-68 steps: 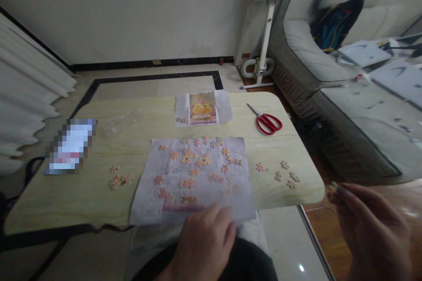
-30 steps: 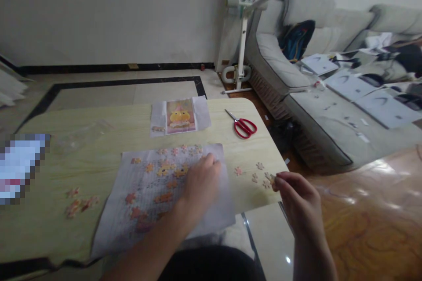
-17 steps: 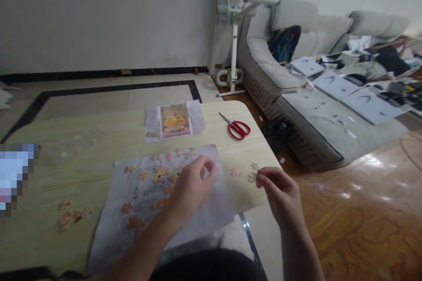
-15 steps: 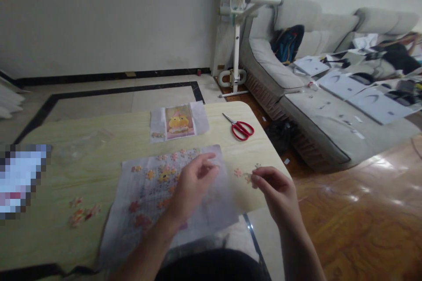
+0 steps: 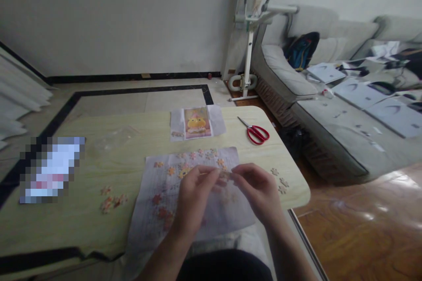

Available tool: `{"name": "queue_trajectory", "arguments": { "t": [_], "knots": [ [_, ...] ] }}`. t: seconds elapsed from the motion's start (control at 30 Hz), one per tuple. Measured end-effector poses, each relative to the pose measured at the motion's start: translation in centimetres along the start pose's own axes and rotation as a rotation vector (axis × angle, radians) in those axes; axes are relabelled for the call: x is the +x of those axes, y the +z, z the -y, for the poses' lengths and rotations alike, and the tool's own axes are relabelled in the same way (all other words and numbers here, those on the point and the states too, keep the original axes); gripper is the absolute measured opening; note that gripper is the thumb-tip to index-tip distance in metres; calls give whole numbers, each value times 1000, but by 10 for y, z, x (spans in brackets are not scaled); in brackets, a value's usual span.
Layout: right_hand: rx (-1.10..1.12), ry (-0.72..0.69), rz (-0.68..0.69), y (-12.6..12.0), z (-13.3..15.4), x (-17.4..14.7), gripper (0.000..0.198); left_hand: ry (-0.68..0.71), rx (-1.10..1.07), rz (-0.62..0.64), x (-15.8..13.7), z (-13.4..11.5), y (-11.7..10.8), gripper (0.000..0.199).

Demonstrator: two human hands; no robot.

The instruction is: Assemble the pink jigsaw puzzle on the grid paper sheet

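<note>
Over the white sheet (image 5: 227,215), my left hand (image 5: 196,191) and my right hand (image 5: 259,189) meet at the fingertips. Both are closed in a pinch on a small puzzle piece (image 5: 224,175), whose picture side I cannot make out. Beneath and beside my left hand, several orange, yellow and red puzzle pieces lie spread on the sheet, among them a yellow piece (image 5: 171,171) and a red piece (image 5: 157,199). Part of the sheet is hidden by my hands. To the right of my right hand, a few loose puzzle pieces (image 5: 282,182) rest on bare tabletop.
Beyond the sheet lies a printed picture (image 5: 197,124) of a yellow character on white paper. Red-handled scissors (image 5: 258,134) lie near the table's (image 5: 148,140) far right corner. At left are more puzzle pieces (image 5: 107,204), a clear plastic bag (image 5: 115,138) and a blurred-out bluish thing (image 5: 56,169).
My right hand has moved left, from beside the loose pieces at the right to my left hand. My left fingers, earlier apart, now pinch the piece too. The view has shifted left.
</note>
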State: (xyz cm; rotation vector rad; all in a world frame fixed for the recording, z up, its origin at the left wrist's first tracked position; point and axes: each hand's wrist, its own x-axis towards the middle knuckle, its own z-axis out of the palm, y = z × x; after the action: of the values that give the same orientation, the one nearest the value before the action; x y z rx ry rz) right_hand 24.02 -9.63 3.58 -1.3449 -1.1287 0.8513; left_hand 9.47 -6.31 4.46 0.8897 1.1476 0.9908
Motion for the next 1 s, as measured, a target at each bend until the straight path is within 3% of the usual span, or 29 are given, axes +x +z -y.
{"name": "queue_trajectory", "arguments": {
  "t": [0.63, 0.9, 1.0],
  "knots": [
    [-30, 9, 45, 8, 4, 3, 4, -23, -8, 8, -2, 0, -11, 22],
    [30, 10, 121, 6, 1, -2, 2, -41, -64, -17, -8, 12, -6, 19],
    [22, 26, 152, -4, -6, -5, 1, -14, 3, -15, -11, 10, -21, 17]
  ]
}}
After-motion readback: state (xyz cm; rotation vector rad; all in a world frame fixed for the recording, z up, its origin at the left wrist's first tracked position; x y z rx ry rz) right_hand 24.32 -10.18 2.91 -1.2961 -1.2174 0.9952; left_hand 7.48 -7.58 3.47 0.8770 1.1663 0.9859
